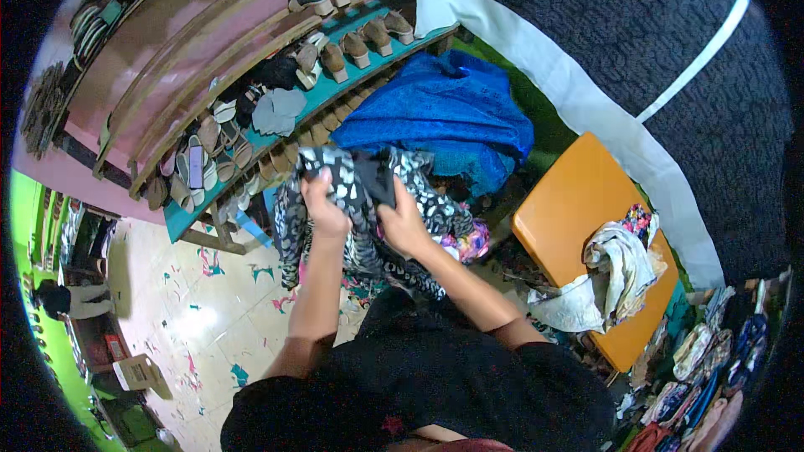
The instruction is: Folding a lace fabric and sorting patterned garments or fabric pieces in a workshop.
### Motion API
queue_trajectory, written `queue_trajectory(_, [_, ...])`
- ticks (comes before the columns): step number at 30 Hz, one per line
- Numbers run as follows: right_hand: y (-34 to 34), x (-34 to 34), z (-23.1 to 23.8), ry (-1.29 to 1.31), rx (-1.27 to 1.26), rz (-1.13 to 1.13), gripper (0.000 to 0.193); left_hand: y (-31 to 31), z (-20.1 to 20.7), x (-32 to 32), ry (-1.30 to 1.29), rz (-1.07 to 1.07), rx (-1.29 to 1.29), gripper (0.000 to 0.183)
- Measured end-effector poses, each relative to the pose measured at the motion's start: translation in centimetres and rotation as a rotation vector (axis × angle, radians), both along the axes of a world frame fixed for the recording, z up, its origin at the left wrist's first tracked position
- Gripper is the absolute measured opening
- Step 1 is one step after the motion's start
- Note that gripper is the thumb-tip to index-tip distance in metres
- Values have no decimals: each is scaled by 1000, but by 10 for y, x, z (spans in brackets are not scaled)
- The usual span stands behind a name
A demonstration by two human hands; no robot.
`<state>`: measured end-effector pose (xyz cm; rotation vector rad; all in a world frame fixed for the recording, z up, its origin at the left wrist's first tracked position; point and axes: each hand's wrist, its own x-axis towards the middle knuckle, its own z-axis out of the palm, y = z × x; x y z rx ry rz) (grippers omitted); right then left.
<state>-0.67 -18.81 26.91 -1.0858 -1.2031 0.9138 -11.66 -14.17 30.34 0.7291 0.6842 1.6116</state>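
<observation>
A black-and-white patterned cloth (368,226) hangs in front of me, held up at its top edge by both hands. My left hand (322,205) grips the left part of that edge. My right hand (402,222) pinches the cloth beside a dark patch (378,182) near the top middle. The cloth drapes down over a heap of other fabrics, with a pink flowered piece (469,244) showing at its right. A large blue cloth (440,117) lies bunched just behind it.
A teal rack (251,146) with several pairs of shoes runs across the upper left. An orange table (569,209) at the right carries crumpled pale cloths (615,272). A dark mat with a white border (586,50) lies at the upper right. A cardboard box (138,372) sits on the tiled floor.
</observation>
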Motion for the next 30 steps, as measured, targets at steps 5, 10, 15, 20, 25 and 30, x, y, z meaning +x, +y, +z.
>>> queue_trajectory(5, [31, 25, 85, 162, 195, 0, 45, 21, 108, 44, -125, -28, 239, 29])
queue_trajectory(10, [73, 81, 165, 196, 392, -49, 41, 67, 193, 103, -210, -35, 471, 31])
queue_trajectory(15, [150, 155, 221, 449, 609, 52, 26, 163, 263, 182, -203, -33, 731, 32])
queue_trajectory(20, [262, 257, 182, -14, 465, -311, 16, 323, 206, 271, 135, -192, 663, 24])
queue_trajectory(25, [328, 353, -42, -891, -403, -476, 41, 391, 16, 321, 1384, -351, 373, 101])
queue_trajectory(30, [302, 325, -236, -949, -670, 241, 61, 388, -240, 295, 1641, -1251, -169, 91])
